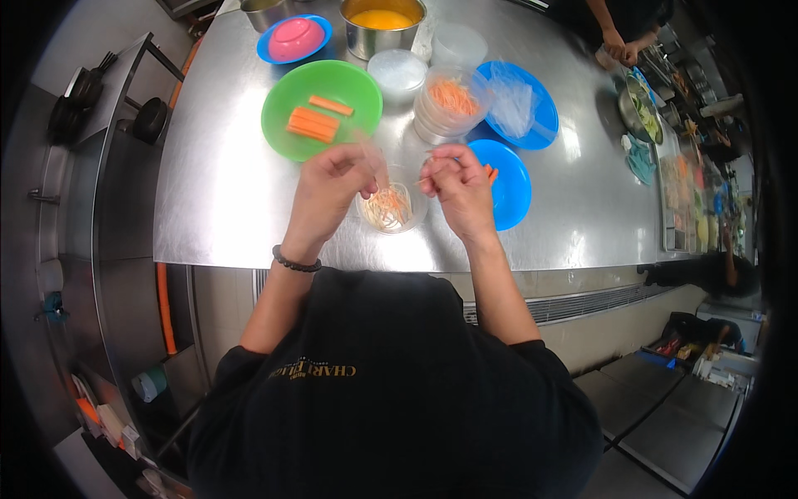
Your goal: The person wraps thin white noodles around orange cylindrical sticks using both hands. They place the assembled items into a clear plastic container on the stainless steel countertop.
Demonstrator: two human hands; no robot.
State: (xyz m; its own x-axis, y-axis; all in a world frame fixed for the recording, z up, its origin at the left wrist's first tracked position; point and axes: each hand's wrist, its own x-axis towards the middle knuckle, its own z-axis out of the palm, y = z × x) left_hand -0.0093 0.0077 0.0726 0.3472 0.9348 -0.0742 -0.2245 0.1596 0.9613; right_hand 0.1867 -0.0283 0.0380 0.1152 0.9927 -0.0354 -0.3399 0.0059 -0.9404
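Above a small clear bowl (421, 218) of white and orange shreds (387, 208), both my hands hang just over the table's near edge. My left hand (332, 185), with a dark bead bracelet on its wrist, has its fingers curled together; they are partly blurred. The fingertips of my right hand (459, 185) are pinched on a thin strip too small to name. Whole orange crab sticks (313, 125) lie on a green plate (278, 125) beyond my left hand. Beside my right hand, a blue plate (514, 195) carries a few orange pieces (491, 175).
Stacked clear tubs (436, 125) hold orange shreds. A blue plate (544, 125) bears clear plastic. Farther back stand a steel pot (356, 41) of yellow-orange liquid and a pink bowl (297, 38). Another person's hands (619, 48) work near a steel bowl (630, 112) of greens.
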